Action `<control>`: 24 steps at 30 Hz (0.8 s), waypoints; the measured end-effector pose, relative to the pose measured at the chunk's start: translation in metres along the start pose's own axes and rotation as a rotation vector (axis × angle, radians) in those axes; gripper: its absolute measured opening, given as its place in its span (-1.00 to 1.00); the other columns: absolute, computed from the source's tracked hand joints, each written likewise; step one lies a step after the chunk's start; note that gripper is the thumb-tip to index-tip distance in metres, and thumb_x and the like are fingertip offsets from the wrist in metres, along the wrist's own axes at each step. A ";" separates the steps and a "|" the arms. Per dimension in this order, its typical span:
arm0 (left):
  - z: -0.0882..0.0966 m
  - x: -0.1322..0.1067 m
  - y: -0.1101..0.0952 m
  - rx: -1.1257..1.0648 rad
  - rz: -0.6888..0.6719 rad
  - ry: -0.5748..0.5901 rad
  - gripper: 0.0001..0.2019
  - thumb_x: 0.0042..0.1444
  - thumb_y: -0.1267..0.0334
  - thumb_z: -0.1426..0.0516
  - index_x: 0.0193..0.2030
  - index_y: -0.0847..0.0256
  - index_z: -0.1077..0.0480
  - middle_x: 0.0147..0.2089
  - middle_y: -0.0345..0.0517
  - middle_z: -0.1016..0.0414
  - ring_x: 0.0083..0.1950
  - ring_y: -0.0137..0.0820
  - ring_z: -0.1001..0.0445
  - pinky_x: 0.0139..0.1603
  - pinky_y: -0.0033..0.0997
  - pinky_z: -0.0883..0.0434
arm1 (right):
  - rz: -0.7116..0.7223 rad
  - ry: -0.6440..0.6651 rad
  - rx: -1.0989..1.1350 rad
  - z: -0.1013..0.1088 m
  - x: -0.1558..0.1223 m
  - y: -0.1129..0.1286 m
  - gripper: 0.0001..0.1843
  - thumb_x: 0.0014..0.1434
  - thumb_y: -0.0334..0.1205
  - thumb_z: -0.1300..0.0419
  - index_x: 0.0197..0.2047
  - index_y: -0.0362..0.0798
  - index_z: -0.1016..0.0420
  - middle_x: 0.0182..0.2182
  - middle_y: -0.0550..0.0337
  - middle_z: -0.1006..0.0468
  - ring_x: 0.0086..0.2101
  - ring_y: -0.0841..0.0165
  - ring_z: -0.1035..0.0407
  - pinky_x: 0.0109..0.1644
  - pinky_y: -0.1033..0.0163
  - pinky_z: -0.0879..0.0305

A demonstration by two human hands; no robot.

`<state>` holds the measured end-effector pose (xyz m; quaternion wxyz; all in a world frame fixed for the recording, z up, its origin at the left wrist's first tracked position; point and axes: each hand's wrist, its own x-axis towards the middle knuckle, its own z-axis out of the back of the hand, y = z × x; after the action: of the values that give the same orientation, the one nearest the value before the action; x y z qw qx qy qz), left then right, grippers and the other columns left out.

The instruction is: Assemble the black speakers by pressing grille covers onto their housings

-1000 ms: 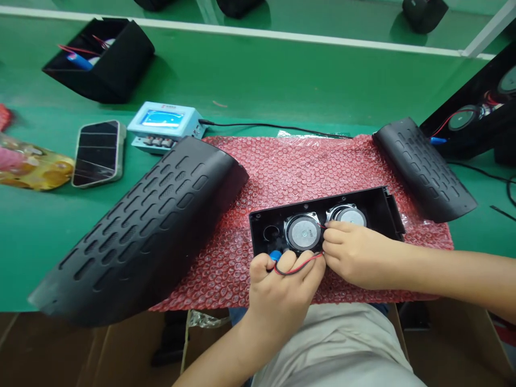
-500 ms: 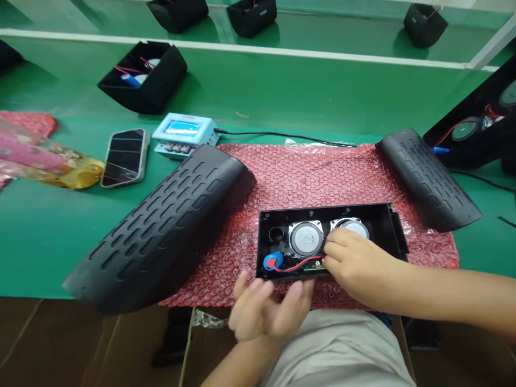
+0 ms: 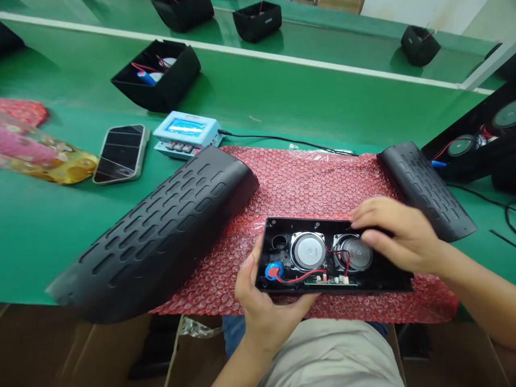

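A black speaker housing (image 3: 387, 274) with its inside facing up lies near the front edge of the bench. Inside are two round silver-backed speakers (image 3: 309, 251), a blue round part (image 3: 274, 270) with a red lead, and a narrow green circuit board (image 3: 332, 280) with small connectors. Red and black wires (image 3: 345, 262) run from the right speaker to a white connector on the board. My left hand (image 3: 268, 309) grips the housing at its near left corner. Above the right end is my right hand (image 3: 397, 231), thumb and fingers apart, fingertips at the far rim.
Red bubble wrap (image 3: 314, 183) lies under the housing. Black slotted covers flank it, a large one (image 3: 161, 231) left and another (image 3: 427, 191) right. Behind are a light-blue device (image 3: 187, 131) with a cable, a phone (image 3: 121, 153) and an open black box (image 3: 161, 86).
My left hand has come from below onto the housing's corner. My right hand has left the wires by the right speaker and moved right and up, uncovering the connector.
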<state>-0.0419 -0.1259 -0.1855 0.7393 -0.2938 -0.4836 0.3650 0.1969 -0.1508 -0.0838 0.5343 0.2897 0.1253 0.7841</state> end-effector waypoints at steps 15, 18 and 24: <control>0.003 0.007 0.004 0.029 -0.088 -0.017 0.08 -0.31 0.32 -0.43 0.32 0.28 0.10 0.20 0.33 -0.17 0.17 -0.02 -0.30 0.14 0.10 -0.32 | -1.086 0.026 -0.556 0.064 -0.041 -0.090 0.12 -0.16 0.26 -0.30 0.33 -0.12 0.01 0.09 -0.24 -0.30 0.01 -0.18 -0.25 0.04 -0.19 -0.22; 0.003 0.011 0.004 0.031 -0.149 -0.009 0.17 -0.33 0.36 -0.44 0.34 0.22 0.22 0.23 0.35 -0.13 0.18 -0.02 -0.30 0.09 0.08 -0.37 | -1.070 -0.093 -0.332 0.072 -0.035 -0.067 0.00 -0.15 0.22 -0.30 0.29 0.01 -0.08 0.07 -0.09 -0.35 -0.01 -0.07 -0.30 0.04 -0.10 -0.27; 0.005 0.011 -0.002 0.178 -0.267 -0.062 0.00 -0.28 0.38 -0.42 0.29 0.04 0.00 0.37 0.24 0.13 0.29 0.04 -0.12 0.12 0.11 -0.33 | -0.892 -0.231 0.729 0.069 -0.028 -0.020 -0.22 0.09 0.33 0.19 0.28 0.13 -0.02 0.12 0.05 -0.34 -0.02 -0.01 -0.36 -0.16 -0.07 -0.43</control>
<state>-0.0428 -0.1181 -0.1767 0.7890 -0.1489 -0.5068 0.3139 0.2600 -0.1760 -0.0470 0.6888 0.4576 0.4375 0.3533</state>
